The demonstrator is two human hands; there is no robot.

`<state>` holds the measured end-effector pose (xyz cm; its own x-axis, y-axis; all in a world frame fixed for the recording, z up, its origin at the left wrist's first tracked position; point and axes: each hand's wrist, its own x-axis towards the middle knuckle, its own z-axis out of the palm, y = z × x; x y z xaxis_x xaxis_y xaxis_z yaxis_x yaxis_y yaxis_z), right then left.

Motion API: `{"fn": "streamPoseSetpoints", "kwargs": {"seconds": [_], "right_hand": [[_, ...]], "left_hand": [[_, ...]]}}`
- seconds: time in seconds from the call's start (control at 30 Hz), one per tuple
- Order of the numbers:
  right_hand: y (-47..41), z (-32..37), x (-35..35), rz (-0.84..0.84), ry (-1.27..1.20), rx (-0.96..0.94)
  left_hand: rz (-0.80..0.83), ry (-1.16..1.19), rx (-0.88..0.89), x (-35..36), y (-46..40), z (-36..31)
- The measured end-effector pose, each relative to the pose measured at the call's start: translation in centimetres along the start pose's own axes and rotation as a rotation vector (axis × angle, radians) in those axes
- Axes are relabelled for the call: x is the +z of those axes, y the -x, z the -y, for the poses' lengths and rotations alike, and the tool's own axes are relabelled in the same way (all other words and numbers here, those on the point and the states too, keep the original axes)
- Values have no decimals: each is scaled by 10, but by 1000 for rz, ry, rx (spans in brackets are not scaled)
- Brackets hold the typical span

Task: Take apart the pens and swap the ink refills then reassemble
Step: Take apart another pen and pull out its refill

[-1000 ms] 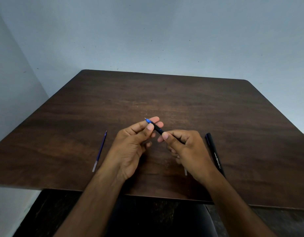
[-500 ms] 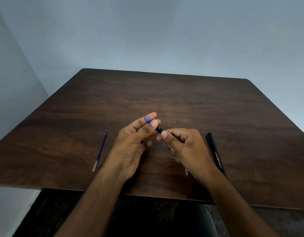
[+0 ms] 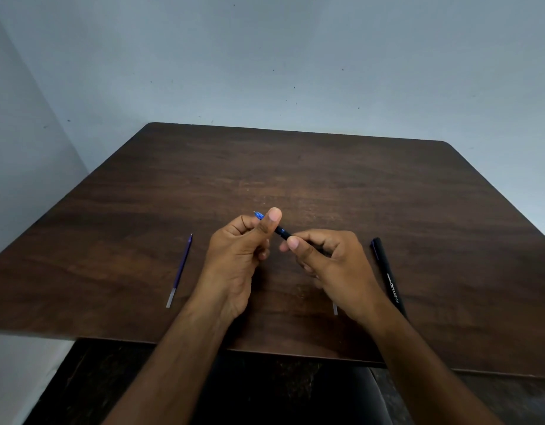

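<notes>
Item: pen over desk centre; left hand fingers now curled tighter round its blue tip, right hand pinching the barrel; likely screwing shut. Loose refill at 9 o'clock, second pen at 3 o'clock

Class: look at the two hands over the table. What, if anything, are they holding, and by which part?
Both grip one pen. The left hand pinches its blue tip end; the right hand grips the black barrel.
</notes>
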<state>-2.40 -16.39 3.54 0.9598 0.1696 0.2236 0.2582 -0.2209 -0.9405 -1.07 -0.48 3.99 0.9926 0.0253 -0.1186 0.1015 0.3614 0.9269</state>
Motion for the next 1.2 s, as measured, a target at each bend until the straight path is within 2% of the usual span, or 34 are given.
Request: {"fn": "streamPoseSetpoints", "kwargs": {"seconds": [0.27,0.53,0.7,0.83,1.03,1.2], "right_hand": [[0,-3,-1,-9,-52,30],[1,-6,0,-23,-78,-4],[1,-7,-1,-16,-102,-22],[0,-7,0,-11,-97,-23],[-1,-8,-1,-47,-114,-3],[1,-10,1,-33,-141,7]], "left_hand": [[179,-15,21,-9,5,0],[13,-77,140,-5,3,1],[-66,-80,109,-3,-1,5],[-23,-80,40,-4,-1,5],[194,-2,76,-13,2,2],[132,23,112,-14,3,3]]}}
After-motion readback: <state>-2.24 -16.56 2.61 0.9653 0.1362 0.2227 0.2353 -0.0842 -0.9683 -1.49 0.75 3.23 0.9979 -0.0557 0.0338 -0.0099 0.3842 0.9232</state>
